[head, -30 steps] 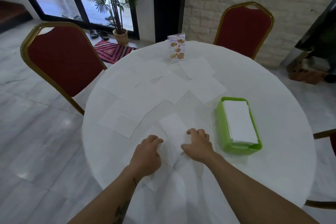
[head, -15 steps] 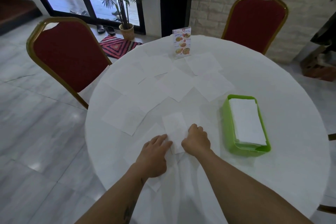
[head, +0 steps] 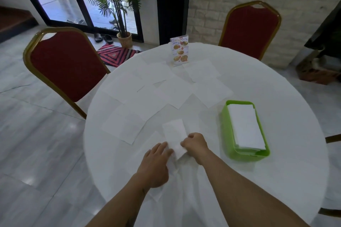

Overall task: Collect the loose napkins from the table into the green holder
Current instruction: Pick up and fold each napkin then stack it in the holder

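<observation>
Now the folded napkin [head: 174, 135] lies on the surface [head: 276, 180] near its front edge, right hand [head: 196, 145] fingers clamped on its edge, left hand [head: 156, 162] fingers flat alongside, pressing it. Next, likely, lift it right into the green holder [head: 228, 131]; more loose napkins [head: 175, 92] lie beyond

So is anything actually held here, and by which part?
Yes: the folded napkin, pinched at its near end by the right hand; the left hand touches that end's left edge, grip unclear.
</observation>
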{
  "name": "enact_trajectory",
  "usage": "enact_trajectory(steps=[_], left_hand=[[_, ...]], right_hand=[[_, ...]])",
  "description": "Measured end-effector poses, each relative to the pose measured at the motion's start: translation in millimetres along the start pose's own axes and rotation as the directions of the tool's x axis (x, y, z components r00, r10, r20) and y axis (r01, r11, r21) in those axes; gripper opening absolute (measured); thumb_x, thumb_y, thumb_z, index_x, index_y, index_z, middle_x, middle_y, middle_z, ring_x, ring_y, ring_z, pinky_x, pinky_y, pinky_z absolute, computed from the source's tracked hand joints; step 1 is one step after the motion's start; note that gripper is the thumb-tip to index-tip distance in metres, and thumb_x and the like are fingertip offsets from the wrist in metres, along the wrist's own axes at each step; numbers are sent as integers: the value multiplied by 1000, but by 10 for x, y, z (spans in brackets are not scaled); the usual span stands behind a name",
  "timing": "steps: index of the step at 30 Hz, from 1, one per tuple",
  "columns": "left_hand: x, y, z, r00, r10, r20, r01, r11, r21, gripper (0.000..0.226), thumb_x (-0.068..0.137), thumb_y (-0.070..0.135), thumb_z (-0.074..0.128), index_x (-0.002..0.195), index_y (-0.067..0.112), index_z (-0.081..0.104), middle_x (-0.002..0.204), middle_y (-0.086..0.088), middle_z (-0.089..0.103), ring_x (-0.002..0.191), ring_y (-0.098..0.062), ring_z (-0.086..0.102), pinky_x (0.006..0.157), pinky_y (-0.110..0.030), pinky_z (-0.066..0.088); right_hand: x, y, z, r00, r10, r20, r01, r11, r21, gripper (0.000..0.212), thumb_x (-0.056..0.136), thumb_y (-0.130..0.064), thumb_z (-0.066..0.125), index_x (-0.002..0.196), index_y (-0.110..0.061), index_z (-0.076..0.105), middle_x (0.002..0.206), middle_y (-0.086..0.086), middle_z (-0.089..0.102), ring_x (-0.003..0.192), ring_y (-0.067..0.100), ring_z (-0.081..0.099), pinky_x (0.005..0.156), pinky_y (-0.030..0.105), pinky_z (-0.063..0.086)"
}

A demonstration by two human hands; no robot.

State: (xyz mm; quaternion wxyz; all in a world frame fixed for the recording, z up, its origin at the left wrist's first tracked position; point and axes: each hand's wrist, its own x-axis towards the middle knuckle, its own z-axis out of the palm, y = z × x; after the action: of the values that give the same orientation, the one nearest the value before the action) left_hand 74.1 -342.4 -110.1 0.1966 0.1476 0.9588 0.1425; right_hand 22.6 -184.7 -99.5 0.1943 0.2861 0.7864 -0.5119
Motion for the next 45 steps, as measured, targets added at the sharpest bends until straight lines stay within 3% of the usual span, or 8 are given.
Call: enact_trajectory(steps=[4,9,13,17,20,26,37,45], left_hand=[[17,1,-18,1000,-6,-26,5,999,-37,54,92,22,43,145,25,30,160,-1,17,148,-22,9,120,-41,14],[117,181,-138,992,-49,-119,27,983,-180,54,94,28,45,146,21,31,156,-3,26,144,-23,20,117,-41,24],[300,479,-306,974,-63,-216,-14,942,-336,51,94,24,48,143,17,37,149,-5,36,135,-24,34,113,-39,32],[513,973,-463,961,-73,-266,-76,858,-509,49,93,16,51,141,17,40,146,-5,41,132,-21,40,107,-29,33],[642,1343,-487,972,-37,-234,-107,811,-575,53,90,11,51,142,17,40,142,-4,45,128,-18,44,97,-20,30],[731,1645,-356,989,51,-135,-112,862,-495,58,89,11,49,144,19,36,145,-3,42,134,-18,39,105,-22,27],[883,1862,-265,977,99,-188,-167,903,-396,52,87,6,48,137,16,48,142,0,41,130,-17,40,112,-30,32],[902,1885,-213,985,95,-146,-133,953,-274,55,89,12,45,143,20,41,153,2,31,137,-21,32,114,-33,29]], right_hand=[[-57,-28,-89,996,-89,-11,88,996,-31,31,74,-4,54,102,-7,68,100,12,71,88,27,66,76,41,56],[-237,-158,-361,955,-294,-19,290,950,-115,64,73,-5,52,133,-24,47,94,4,65,80,19,62,60,25,43],[-379,-336,-794,888,-451,-89,436,887,-151,66,75,-1,48,133,-33,43,71,6,53,62,21,52,54,32,41],[-419,-355,-1387,849,-485,-211,471,875,-114,47,76,2,48,109,-29,61,96,10,68,83,28,64,66,35,52],[-343,-158,-1790,868,-414,-272,404,910,-97,45,79,5,47,106,-21,71,113,-1,68,100,17,63,71,17,49],[-134,298,-2092,951,-201,-234,170,975,-146,55,77,3,48,125,-18,66,137,5,59,127,25,53,105,28,42],[71,250,-2088,900,-408,-152,370,900,-229,54,80,0,54,129,-19,63,134,-1,60,122,18,53,93,20,38],[97,238,-2124,948,-314,-61,254,855,-452,63,80,-10,58,141,-21,49,141,2,45,127,24,49,98,33,43]])
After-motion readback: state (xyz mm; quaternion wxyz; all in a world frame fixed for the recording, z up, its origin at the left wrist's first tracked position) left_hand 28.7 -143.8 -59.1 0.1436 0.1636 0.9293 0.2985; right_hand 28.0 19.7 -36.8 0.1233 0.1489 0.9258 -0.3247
